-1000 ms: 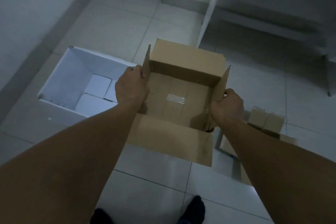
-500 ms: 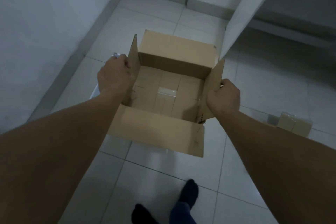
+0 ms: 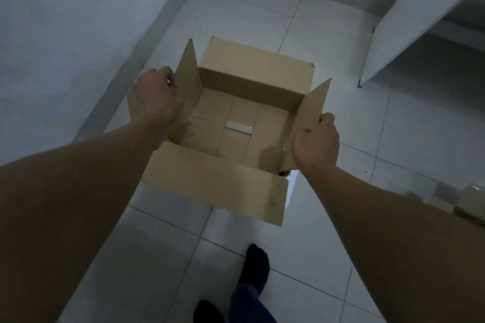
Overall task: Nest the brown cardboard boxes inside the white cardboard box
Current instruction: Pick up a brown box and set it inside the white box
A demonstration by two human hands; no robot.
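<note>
Now we hold the open brown box [image 3: 237,126] up over the tiled floor [image 3: 236,2], our left hand [image 3: 154,99] squeezing its left flap, our right hand [image 3: 316,143] squeezing the right one

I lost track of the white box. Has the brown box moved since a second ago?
Yes. The brown box, held by the left hand and right hand, moved left toward the wall, now covering the white box.
</note>
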